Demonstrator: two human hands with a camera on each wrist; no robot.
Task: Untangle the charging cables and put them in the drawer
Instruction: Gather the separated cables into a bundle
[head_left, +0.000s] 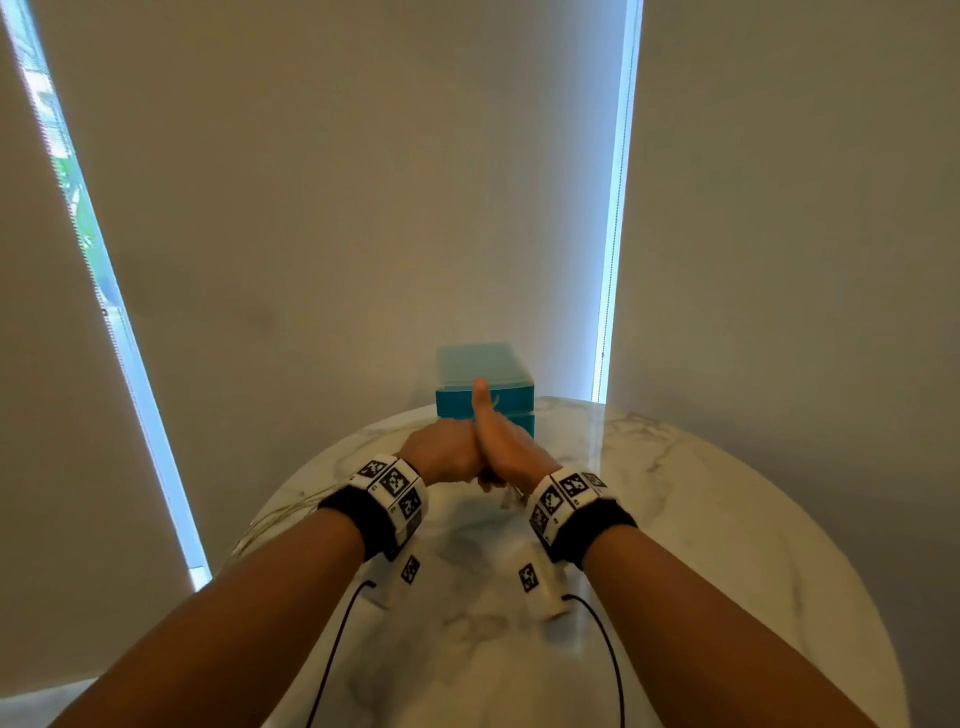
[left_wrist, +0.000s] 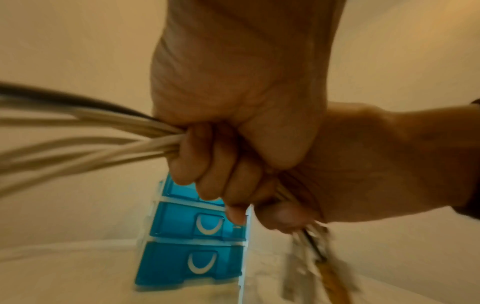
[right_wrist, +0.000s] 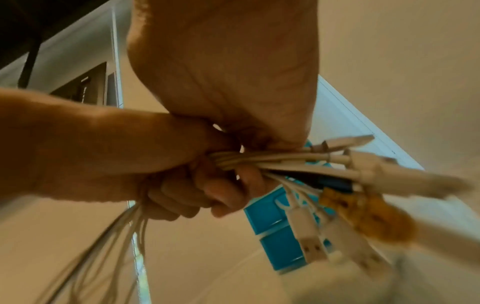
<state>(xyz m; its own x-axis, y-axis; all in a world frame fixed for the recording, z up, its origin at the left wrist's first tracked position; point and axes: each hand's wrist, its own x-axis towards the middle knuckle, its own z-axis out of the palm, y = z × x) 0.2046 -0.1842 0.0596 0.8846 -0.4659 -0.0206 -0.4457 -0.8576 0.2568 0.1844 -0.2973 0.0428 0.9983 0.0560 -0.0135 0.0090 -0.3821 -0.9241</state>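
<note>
Several white charging cables and one dark one (left_wrist: 85, 131) are bunched together. My left hand (head_left: 447, 452) grips the bundle in a fist, its fingers (left_wrist: 207, 156) curled round it. My right hand (head_left: 506, 447) presses against the left, thumb pointing up, and holds the same bundle near the plugs (right_wrist: 363, 174), which fan out beyond the hands. The plug ends (left_wrist: 311, 257) hang blurred below. Loose cable loops (head_left: 275, 519) trail left over the table edge. The blue drawer unit (head_left: 485, 384) stands just behind the hands, and the two drawers that show (left_wrist: 189, 259) are shut.
The hands are held over a round white marble table (head_left: 675, 519). Pale blinds (head_left: 337, 208) hang behind it, with bright window strips on the left and right. Thin black cords (head_left: 332, 649) run from the wrist cameras along both forearms.
</note>
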